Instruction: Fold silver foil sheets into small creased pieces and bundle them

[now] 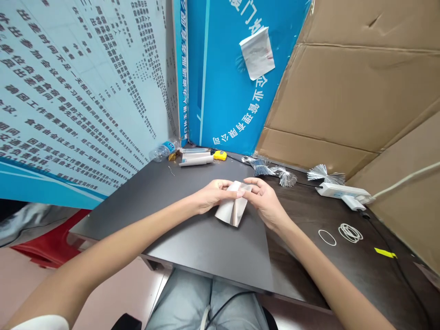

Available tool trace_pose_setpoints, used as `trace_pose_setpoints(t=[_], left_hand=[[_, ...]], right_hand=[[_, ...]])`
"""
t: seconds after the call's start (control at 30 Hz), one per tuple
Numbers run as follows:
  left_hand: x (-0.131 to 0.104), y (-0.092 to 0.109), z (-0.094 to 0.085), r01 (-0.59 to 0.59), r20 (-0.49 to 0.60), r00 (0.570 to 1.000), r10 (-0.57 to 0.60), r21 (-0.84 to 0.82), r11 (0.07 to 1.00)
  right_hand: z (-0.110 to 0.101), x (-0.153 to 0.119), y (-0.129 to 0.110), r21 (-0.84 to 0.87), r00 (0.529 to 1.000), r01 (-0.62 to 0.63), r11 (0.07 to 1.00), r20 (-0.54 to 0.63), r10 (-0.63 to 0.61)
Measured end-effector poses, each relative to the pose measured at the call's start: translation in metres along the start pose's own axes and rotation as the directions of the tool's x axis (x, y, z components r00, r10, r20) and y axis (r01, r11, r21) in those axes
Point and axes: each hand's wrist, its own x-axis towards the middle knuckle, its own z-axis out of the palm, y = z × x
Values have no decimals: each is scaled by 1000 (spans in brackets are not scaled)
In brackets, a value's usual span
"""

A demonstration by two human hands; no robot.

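Between my hands, just above the grey tabletop (206,247), is a small piece of silvery-white foil paper (228,213) with a crease or fold down its length. My left hand (213,195) pinches its upper left edge, thumb on top. On the upper right, my right hand (264,199) grips it, the two thumbs nearly meeting. Part of the sheet is covered by my fingers. Fan-shaped bundles of cut foil strips (287,178) lie at the back, beyond my right hand.
Along the back stand a plastic bottle (164,150), rolled sheets (195,158) and a yellow tape measure (220,155). To the right are a white power strip (343,191) with cables, white rubber bands (349,233) and a yellow strip (385,252). Cardboard (357,91) and printed panels (220,82) wall the desk.
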Motion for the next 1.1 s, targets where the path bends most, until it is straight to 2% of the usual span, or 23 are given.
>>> trace_pose_setpoints(t=[0.13, 0.23, 0.43, 0.53, 0.6, 0.73, 0.87, 1.1], left_hand=[[-2, 1, 6, -183, -112, 979, 172, -88, 979], [-2, -2, 9, -265, -171, 954, 248, -82, 961], [-6, -8, 16, -246, -175, 956, 234, -44, 968], [-8, -8, 18, -242, -205, 953, 222, -79, 967], [-8, -8, 18, -278, -227, 938, 262, -43, 960], [-6, -8, 16, -331, -229, 913, 338, 70, 941], [-4, -9, 16, -321, -232, 912, 338, 111, 941], [-6, -8, 16, -280, -261, 905, 335, 226, 933]], right_hand=[[8, -4, 4, 138, 995, 69, 988, -77, -59], [10, -5, 7, 71, 986, 117, 991, -131, -107], [11, -6, 6, -145, 961, 214, 966, -146, -235], [9, -7, 5, -231, 953, 252, 940, -108, -282], [7, -8, 5, -289, 947, 275, 917, -84, -311], [6, -9, 6, -329, 934, 301, 895, -87, -346], [8, -13, 8, -366, 925, 299, 881, -116, -362], [9, -16, 10, -565, 843, 418, 711, -51, -536]])
